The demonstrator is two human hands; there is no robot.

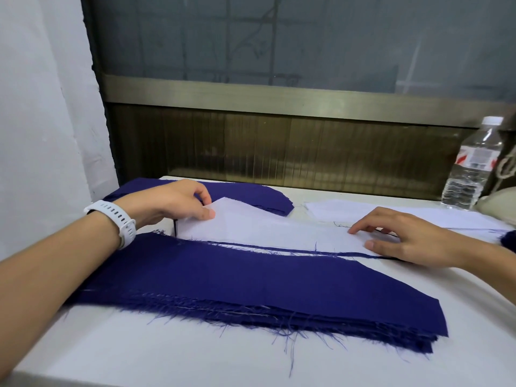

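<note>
A stack of dark blue fabric pieces (251, 283) with frayed edges lies across the white table (139, 353). On its far edge lies a white fabric piece (265, 227). My left hand (173, 202), with a white watch on the wrist, pinches the left corner of that white piece between thumb and fingers. My right hand (399, 236) rests on the white piece's right end, its fingertips spread and pressing down. A second blue fabric stack (251, 195) lies behind, near the wall.
A clear plastic water bottle (472, 166) stands at the back right. More white fabric pieces (391, 213) lie in front of it. A cream-coloured object with a rope (499, 205) sits at the far right edge. A window and brown panel back the table.
</note>
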